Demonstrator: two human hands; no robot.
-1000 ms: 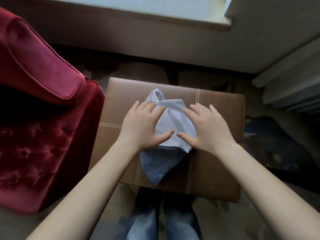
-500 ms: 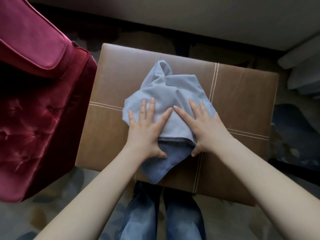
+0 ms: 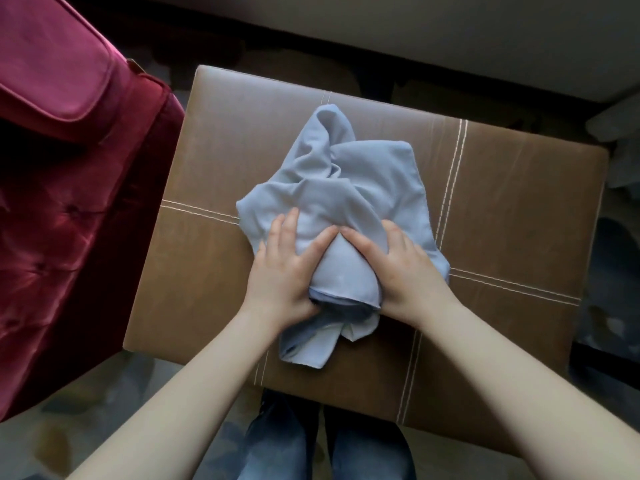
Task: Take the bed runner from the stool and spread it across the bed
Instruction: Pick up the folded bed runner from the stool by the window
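Centred on a brown stitched-leather stool (image 3: 502,209), a left hand (image 3: 277,275) and right hand (image 3: 407,268), fingers curled, gripped a crumpled pale-blue cloth bed runner (image 3: 349,174), likely light and limp, best gathered by its folds.

Both bare forearms reach forward. The left hand (image 3: 280,270) and right hand (image 3: 407,268) sit side by side, fingers atop the bed runner (image 3: 363,181), thumbs tucked beneath.

The person wears faded blue denim jeans (image 3: 294,445), the two legs parted by a dark gap. The left forearm (image 3: 194,393) and right forearm (image 3: 519,368) are bare as far up as shows. So are the left grip (image 3: 280,271) and right grip (image 3: 408,271).
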